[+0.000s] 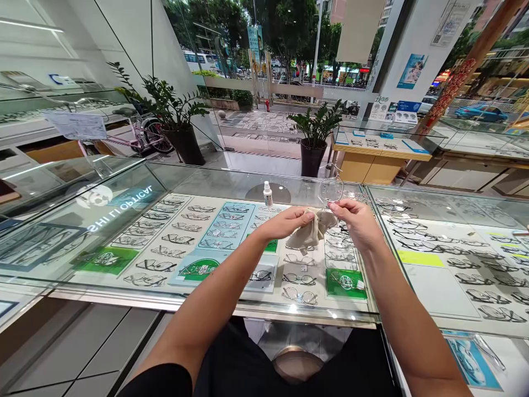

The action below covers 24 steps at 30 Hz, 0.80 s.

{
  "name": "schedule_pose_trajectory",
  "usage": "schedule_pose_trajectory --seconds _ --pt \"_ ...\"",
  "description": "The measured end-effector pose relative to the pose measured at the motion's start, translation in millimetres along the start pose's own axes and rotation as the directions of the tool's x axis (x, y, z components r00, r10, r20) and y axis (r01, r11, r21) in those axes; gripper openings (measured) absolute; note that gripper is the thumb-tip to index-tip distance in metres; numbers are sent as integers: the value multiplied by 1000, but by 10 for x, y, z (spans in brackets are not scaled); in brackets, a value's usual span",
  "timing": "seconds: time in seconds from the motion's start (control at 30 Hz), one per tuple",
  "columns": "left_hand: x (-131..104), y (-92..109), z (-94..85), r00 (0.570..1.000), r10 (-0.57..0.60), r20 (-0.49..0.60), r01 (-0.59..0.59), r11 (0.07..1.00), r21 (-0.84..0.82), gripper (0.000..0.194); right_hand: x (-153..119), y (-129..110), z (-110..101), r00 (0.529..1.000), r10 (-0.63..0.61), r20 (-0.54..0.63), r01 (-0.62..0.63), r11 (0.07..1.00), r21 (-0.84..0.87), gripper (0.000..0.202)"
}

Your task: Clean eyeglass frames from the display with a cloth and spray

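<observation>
My left hand [291,220] is closed on a beige cleaning cloth [306,236], which hangs down in folds over the glass counter. Just to its right, my right hand [354,218] pinches a pair of thin-framed eyeglasses [332,191] between thumb and fingers. One round lens stands up above the fingertips; the other part of the frame is hard to make out near the cloth. Behind my hands, a small white spray bottle [268,194] stands upright on the counter.
Rows of eyeglasses [298,279] lie inside the glass display counter [206,181]. A second display case [446,207] adjoins on the right. Beyond the counter are potted plants [312,129], a wooden cabinet [382,160] and glass doors.
</observation>
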<state>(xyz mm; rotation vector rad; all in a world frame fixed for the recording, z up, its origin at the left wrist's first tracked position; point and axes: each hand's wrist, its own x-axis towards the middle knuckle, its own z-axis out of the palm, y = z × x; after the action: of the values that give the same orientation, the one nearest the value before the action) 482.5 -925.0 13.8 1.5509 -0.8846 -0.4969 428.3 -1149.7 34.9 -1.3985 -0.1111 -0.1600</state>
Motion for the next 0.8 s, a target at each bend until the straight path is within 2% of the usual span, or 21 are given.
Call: schedule_pose_trajectory --seconds 0.23,0.37,0.57,0.8 --pt "19 51 101 1000 -3 -12 3 1000 -11 65 -5 101 136 993 116 35 -119 984 135 43" --pt "32 30 143 1000 -29 3 29 996 -85 62 8 193 195 984 176 25 -177 956 235 43" --pt "20 10 179 998 -49 28 53 984 -171 55 50 279 201 983 178 -47 -154 935 320 44" --pt "77 -89 234 997 -52 -51 38 971 -238 54 37 356 220 994 106 -39 -95 968 232 44"
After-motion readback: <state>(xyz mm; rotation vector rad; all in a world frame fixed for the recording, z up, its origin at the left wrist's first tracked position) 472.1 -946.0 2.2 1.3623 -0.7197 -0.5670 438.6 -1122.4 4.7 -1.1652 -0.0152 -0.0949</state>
